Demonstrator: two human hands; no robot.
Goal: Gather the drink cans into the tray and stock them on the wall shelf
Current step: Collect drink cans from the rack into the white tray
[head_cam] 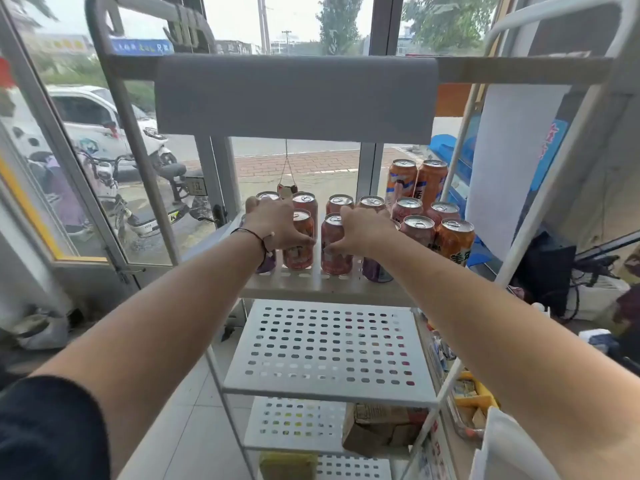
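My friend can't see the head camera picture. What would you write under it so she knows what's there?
Two bare hands, left and right, reach onto a white rack shelf and touch pink drink cans standing in rows. Orange cans stand to the right, and a perforated shelf below holds nothing.

You see glossy metal cans (pixel 335 244) with bright silvery lids on a matt white perforated metal shelf (pixel 329 289). Below, at the rack's right edge, sits a rough brown cardboard box (pixel 377 427).
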